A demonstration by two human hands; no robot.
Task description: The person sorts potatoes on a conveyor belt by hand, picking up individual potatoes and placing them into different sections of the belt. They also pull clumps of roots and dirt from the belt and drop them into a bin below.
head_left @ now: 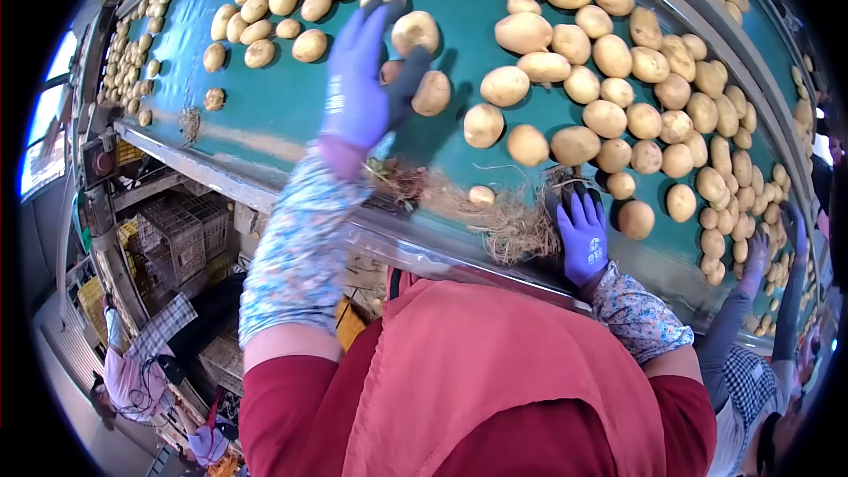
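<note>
In the upper centre, left hand: gloved fingers close on a small potato, seemingly singling it out.
Right hand: lower right, fingers bent onto the root tangle at the belt's edge; grip unclear.
Belt: carries loose potatoes.
Wire crates: lower left, contents hidden.

Purple, floral and coral workwear
Left hand and right hand wear purple gloves with dark palms, perhaps a white logo; blue-flowered oversleeves, dark red sleeves, coral apron.
</note>
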